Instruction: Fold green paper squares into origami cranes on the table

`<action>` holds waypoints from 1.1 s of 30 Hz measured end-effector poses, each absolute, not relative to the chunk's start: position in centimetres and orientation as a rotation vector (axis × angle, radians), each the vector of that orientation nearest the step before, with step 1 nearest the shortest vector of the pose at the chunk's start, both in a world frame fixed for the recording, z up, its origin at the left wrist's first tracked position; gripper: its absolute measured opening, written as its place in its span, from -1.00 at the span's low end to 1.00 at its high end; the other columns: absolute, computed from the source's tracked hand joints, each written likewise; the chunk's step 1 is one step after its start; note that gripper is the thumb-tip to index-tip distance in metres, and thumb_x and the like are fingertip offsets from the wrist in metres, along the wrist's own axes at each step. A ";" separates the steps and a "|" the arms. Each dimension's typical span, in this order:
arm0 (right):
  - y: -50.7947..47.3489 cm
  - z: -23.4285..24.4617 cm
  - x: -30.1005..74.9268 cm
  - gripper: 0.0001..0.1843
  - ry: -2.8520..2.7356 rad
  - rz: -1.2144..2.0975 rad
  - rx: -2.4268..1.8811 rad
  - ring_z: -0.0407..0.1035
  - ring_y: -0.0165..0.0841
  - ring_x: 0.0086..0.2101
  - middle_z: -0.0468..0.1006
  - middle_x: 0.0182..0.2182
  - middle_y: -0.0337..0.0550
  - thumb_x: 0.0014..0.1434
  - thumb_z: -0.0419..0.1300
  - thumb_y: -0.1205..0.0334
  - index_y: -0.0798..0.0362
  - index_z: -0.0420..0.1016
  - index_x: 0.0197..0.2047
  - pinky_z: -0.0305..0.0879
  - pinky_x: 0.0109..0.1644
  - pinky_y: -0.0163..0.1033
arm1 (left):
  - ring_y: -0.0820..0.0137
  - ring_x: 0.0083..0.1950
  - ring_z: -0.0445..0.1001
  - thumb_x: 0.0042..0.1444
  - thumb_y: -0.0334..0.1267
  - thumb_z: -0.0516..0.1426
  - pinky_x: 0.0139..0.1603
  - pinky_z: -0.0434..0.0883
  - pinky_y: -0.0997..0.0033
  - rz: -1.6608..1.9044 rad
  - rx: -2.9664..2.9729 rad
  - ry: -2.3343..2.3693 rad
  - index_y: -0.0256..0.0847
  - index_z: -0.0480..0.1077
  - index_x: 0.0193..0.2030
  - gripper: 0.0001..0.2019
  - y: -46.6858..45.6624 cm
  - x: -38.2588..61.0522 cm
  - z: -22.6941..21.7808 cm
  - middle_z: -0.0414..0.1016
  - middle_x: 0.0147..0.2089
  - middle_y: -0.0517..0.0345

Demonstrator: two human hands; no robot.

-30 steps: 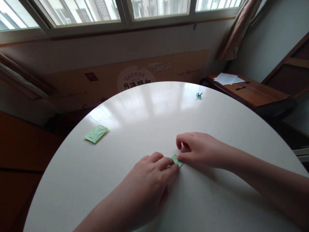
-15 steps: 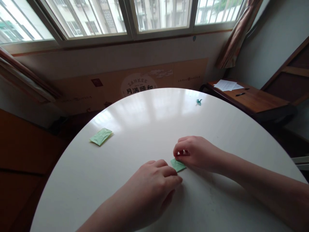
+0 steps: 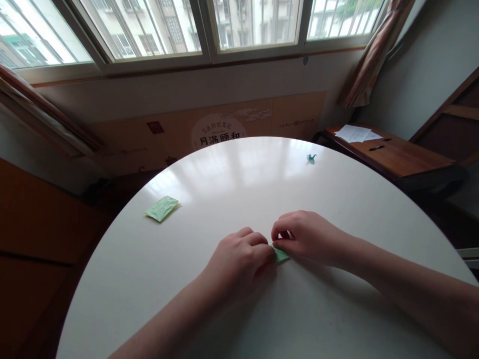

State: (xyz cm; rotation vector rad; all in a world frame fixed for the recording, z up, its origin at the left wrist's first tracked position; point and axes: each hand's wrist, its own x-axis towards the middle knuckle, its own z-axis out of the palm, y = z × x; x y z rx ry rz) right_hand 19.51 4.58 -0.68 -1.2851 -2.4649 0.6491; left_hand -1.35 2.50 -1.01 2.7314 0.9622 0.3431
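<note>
Two hands: your left hand [image 3: 239, 254] now meets your right hand [image 3: 303, 237].
Grip: both pinch the small green folded paper [image 3: 280, 255].

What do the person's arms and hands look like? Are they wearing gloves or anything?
No gloves. The left hand and right hand are both bare, with no rings, watch or bracelet showing. Both forearms are bare too; no sleeve reaches into the picture.

My small folded paper square [image 3: 280, 255] is plain mint green. The round glossy table [image 3: 224, 189] is white, the crinkled flat packet [image 3: 161, 208] pale green, the tiny paper crane [image 3: 311, 158] teal.
</note>
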 end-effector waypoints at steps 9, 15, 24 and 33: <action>4.2 0.6 20.5 -0.78 -2.593 0.722 -1.193 0.46 -0.31 -0.34 0.65 -0.36 -0.22 0.19 0.18 0.30 -0.06 0.68 -0.29 0.16 -0.31 -0.28 | 0.29 -0.17 0.49 0.20 -0.35 0.16 -0.19 0.43 0.38 0.360 2.653 1.046 -0.11 0.57 -0.22 -0.86 2.2 -1.4 -1.1 0.63 -0.19 0.14; 3.7 1.2 20.9 -0.91 -2.722 0.643 -1.136 0.46 -0.30 -0.33 0.62 -0.38 -0.22 0.17 0.27 0.21 -0.05 0.63 -0.29 0.11 -0.33 -0.28 | 0.31 -0.17 0.50 0.20 -0.37 0.18 -0.14 0.43 0.38 0.414 2.556 1.012 -0.12 0.57 -0.17 -0.86 2.5 -1.8 -1.4 0.64 -0.19 0.15; 3.0 0.7 20.2 -0.84 -2.778 0.425 -1.136 0.40 -0.35 -0.39 0.57 -0.43 -0.26 0.20 0.20 0.24 0.01 0.47 -0.43 -0.05 -0.40 -0.28 | 0.29 -0.19 0.51 0.07 -0.45 0.22 -0.17 0.43 0.38 0.467 2.460 1.033 -0.15 0.53 -0.24 -0.85 3.0 -2.1 -1.5 0.65 -0.24 0.17; 3.4 0.5 20.3 -0.88 -2.766 0.508 -1.137 0.42 -0.37 -0.38 0.58 -0.41 -0.28 0.20 0.19 0.25 -0.03 0.53 -0.36 -0.01 -0.39 -0.30 | 0.30 -0.19 0.50 0.14 -0.32 0.27 -0.19 0.40 0.40 0.466 2.437 1.031 -0.13 0.55 -0.20 -0.91 3.0 -2.2 -1.7 0.64 -0.22 0.16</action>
